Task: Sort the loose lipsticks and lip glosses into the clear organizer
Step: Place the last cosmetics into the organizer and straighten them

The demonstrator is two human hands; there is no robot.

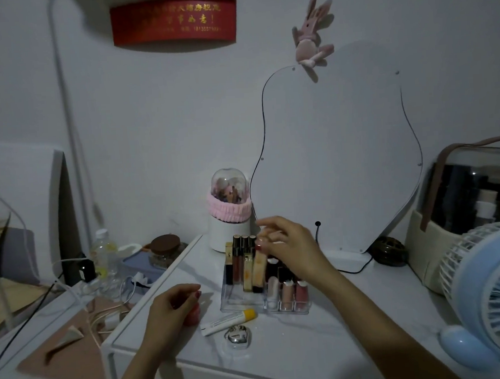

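The clear organizer [238, 303] stands on the white table [325, 345] in front of the mirror. It holds several upright lip glosses [241, 257] at the back and short pink tubes [287, 294] in the front slots. My right hand [293, 245] hovers over the organizer and pinches the top of a beige tube [259, 272] standing in it. My left hand [171, 314] rests on the table left of the organizer, fingers curled round a small pink item [192, 317]. A white tube with a yellow cap [227, 322] and a silvery case [237, 335] lie loose in front.
A wavy-edged mirror [337, 154] leans on the wall. A white holder with pink band [230, 217] stands behind the organizer. A blue fan [492, 297] and a storage box [472, 205] fill the right. Cables, a bottle [103, 257] and a jar [166, 250] crowd the lower surface at left.
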